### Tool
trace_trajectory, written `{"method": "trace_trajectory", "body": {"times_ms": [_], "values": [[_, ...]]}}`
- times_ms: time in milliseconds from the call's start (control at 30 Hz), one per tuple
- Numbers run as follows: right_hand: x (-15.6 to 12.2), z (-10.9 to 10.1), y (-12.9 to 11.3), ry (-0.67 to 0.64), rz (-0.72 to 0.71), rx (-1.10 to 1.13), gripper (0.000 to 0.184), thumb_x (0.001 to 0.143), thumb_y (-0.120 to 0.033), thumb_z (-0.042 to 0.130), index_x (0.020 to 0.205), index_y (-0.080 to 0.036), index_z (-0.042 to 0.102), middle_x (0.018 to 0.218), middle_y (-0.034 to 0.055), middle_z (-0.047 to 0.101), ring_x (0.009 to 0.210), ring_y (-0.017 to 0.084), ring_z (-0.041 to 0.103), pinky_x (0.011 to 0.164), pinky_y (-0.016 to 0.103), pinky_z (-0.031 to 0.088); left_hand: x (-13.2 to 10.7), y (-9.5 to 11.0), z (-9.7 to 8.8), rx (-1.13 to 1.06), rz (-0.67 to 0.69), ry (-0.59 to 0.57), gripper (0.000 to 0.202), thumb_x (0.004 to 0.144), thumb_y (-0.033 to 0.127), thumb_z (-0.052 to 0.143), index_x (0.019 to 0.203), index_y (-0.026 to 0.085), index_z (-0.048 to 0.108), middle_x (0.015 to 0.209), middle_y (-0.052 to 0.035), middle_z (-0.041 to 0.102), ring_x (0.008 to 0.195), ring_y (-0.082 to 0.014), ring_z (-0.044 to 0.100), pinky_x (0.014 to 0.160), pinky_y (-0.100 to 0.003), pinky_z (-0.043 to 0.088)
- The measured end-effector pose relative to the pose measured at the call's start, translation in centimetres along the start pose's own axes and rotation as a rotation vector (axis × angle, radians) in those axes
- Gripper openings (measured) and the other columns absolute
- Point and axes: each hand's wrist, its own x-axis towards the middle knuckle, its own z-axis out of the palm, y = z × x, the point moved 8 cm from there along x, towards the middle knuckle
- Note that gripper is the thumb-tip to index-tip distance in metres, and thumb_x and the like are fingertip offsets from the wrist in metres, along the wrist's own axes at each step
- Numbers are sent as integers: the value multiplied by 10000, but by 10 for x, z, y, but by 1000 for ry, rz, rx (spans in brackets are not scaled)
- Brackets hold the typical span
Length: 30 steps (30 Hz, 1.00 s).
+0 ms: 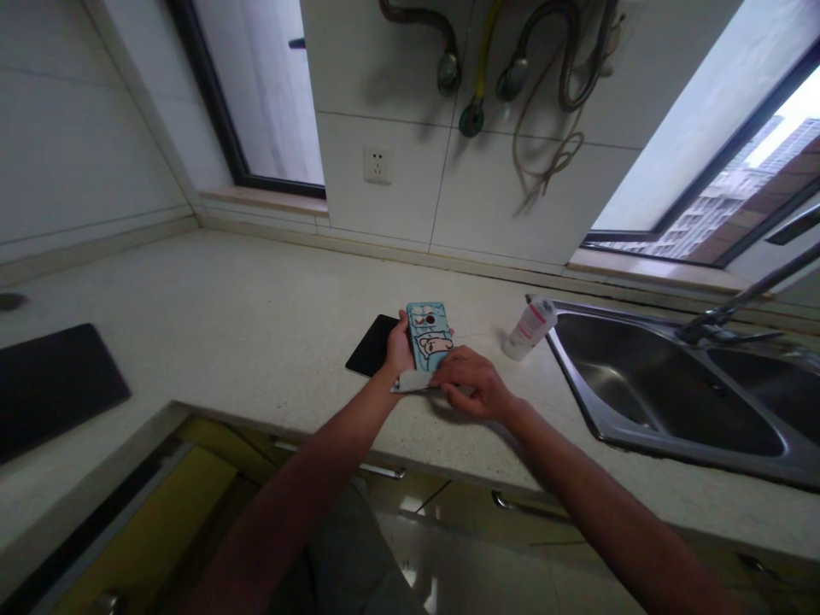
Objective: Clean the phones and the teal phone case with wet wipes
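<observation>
Speckled kitchen counter runs along a tiled wall, with one steel double sink, two basins, at its right end and one black mat at its left edge. One white bottle lies tilted just left of the sink. Near the front edge, one dark phone-sized slab lies flat beside the left hand, whose fingers curl around one teal phone case printed with a cartoon bear. The right hand lies against the case's lower end, fingers together over one white strip; whether they pinch it, I cannot tell.
</observation>
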Motion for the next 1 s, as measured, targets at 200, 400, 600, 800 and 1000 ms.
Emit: {"method": "trace_trajectory", "body": {"times_ms": [200, 400, 600, 800, 1000], "values": [[-2, -2, 7, 33, 44, -181, 237, 916, -241, 480, 753, -222, 651, 674, 36, 653, 692, 185, 582, 696, 348, 486, -3, -2, 1, -16, -28, -16, 588, 966, 586, 409, 1100, 88, 691, 860, -160, 740, 832, -303, 719, 823, -459, 563], [-11, -33, 32, 272, 245, -380, 217, 957, -259, 513, 961, -203, 723, 858, 86, 716, 816, 235, 617, 773, 414, 505, -9, -16, 13, -19, -155, -83, 603, 1000, 548, 333, 1185, 89, 677, 955, -174, 749, 861, -301, 728, 859, -471, 562], [-18, -40, 52, 311, 338, -401, 374, 1001, -359, 494, 1296, -199, 661, 1218, 124, 708, 1130, 293, 621, 1002, 520, 502, -12, -27, 16, 10, -197, -113, 493, 1007, 468, 398, 1186, 99, 672, 930, -155, 754, 836, -282, 735, 862, -445, 568], [-20, -19, 58, 194, 310, -363, 430, 1015, -396, 494, 1375, -198, 618, 1353, 116, 649, 1329, 287, 554, 1107, 525, 475, -5, -24, 8, 5, -139, -23, 422, 1015, 364, 378, 1146, 100, 680, 893, -137, 757, 779, -252, 737, 818, -412, 583], [-17, -5, 49, 86, 235, -342, 380, 1013, -374, 511, 1329, -217, 655, 1306, 96, 681, 1331, 271, 564, 1151, 549, 433, 2, -7, -5, -6, -1, 67, 508, 1019, 455, 381, 1134, 55, 674, 825, -133, 746, 817, -253, 735, 842, -391, 578]]}}
